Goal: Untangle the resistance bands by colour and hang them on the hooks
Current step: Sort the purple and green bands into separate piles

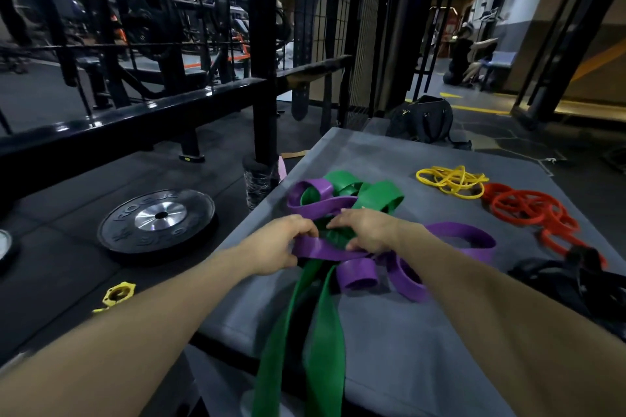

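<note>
My left grip (281,244) and right grip (364,230) pinch a flat rubbery purple band (321,249) tangled with wide green bands (325,349) on the grey padded tabletop (423,366).

Your left hand (288,240) and right hand (364,230) were bare, no gloves or rings. Both of your forearms were uncovered, with no sleeves, watch or wristband.

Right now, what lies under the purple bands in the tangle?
Green bands run beneath the purple bands, on the grey mat. Both hands cover the knot's middle.
</note>
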Demonstrator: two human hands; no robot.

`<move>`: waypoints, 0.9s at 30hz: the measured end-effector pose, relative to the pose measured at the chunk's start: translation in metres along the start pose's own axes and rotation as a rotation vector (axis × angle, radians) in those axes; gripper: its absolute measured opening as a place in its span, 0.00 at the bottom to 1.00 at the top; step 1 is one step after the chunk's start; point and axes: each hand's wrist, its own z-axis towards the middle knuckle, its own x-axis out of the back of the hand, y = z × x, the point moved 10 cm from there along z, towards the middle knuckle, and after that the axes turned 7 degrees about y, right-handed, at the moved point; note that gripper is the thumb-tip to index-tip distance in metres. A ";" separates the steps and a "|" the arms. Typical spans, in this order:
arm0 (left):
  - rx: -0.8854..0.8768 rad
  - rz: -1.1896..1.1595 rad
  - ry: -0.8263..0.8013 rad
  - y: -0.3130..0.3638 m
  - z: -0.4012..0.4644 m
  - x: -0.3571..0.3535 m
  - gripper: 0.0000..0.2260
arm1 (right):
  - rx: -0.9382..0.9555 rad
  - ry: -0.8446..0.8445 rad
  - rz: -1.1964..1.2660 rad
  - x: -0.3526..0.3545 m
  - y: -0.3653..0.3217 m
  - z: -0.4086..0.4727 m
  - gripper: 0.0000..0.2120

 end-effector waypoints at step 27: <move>0.079 -0.280 0.287 0.020 0.041 0.111 0.21 | -0.519 0.645 0.726 0.124 0.075 -0.042 0.12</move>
